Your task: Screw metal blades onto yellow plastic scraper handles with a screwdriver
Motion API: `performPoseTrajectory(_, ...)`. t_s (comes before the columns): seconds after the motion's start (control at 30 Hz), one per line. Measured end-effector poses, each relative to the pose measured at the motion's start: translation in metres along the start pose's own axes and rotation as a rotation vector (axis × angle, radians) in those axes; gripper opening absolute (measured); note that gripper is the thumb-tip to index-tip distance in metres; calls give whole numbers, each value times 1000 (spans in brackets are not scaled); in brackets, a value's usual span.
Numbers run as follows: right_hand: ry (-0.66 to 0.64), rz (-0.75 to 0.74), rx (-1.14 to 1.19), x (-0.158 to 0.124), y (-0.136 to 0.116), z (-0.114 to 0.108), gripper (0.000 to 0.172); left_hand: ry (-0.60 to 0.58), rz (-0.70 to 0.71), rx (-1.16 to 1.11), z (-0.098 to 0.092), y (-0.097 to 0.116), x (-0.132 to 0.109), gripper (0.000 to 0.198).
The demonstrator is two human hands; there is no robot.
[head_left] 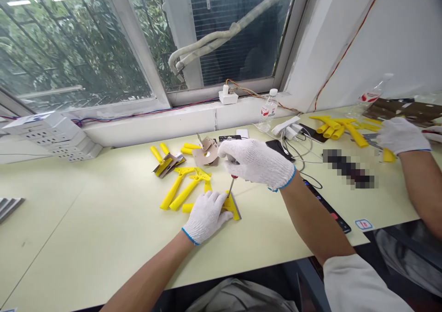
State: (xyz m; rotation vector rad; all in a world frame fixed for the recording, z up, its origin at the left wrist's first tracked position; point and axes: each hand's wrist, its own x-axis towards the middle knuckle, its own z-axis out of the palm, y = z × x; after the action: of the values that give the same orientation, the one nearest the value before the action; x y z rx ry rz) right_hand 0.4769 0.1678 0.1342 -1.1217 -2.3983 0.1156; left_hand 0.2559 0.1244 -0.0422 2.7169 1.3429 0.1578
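Both my hands wear white knit gloves with blue cuffs. My left hand [207, 214] presses a yellow scraper [234, 206] with a metal blade edge flat on the table; its handle sticks out to the left under my fingers. Closed round a screwdriver [230, 186], my right hand [257, 162] is above the scraper's head, and the shaft points down onto it. Most of the screwdriver's handle is hidden in the glove. Just beyond my left hand lie yellow scraper handles [186, 194]. Farther back are scrapers with metal heads [167, 164] and a brown paper piece [206, 153].
At right, a co-worker's gloved hand [398, 136] is near more yellow handles [340, 127]. A phone [328, 208] lies by my right forearm. Cables and chargers [290, 127] and a water bottle [268, 111] stand toward the window. White boxes [55, 134] are stacked at left.
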Motion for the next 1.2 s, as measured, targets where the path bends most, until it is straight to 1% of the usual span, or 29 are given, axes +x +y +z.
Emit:
performPoseTrajectory(0.07,24,14,41,0,-2,-4,13,9,-20,9,2,-3,0,47)
performPoseTrajectory(0.17,67,6,107,-1,-5,-6,11,38,-48,15,5,-7,1,49)
performPoseTrajectory(0.3,13,-28,113,2,-6,2,10,58,-49,18,5,-10,1,45)
performPoseTrajectory(0.47,20,-24,99,5,-4,13,16,60,-29,17,3,-9,-1,33)
performPoseTrajectory(0.57,27,-12,90,4,-4,13,17,60,-18,22,2,-9,-1,35)
performPoseTrajectory(0.67,35,-10,77,4,-3,13,12,61,-11,15,2,-10,-1,37)
performPoseTrajectory(0.97,-4,-27,60,10,-1,22,16,54,-15,27,0,-8,-1,35)
performPoseTrajectory(1.1,-56,13,4,12,-5,21,20,51,-13,39,-1,-7,-1,34)
performPoseTrajectory(1.2,-127,73,-79,12,-15,17,22,51,-12,42,-1,-7,-1,34)
